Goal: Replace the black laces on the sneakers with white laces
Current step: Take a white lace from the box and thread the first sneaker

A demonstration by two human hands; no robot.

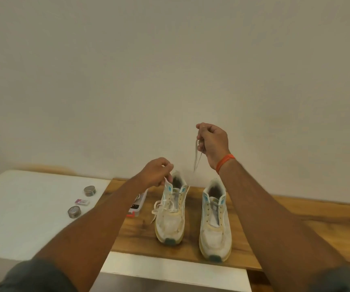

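On the tabletop (275, 224), the left sneaker (170, 213) is partly threaded with a white lace (159, 205), pinched at its ends by the left hand (157, 172) and the raised right hand (213, 142). The right sneaker (215, 220) appears unlaced, so roughly half remains.

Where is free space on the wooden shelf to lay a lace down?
The wooden shelf is bare right of the right sneaker. A narrow strip lies between it and the left sneaker. Left is crowded by a flat packet.
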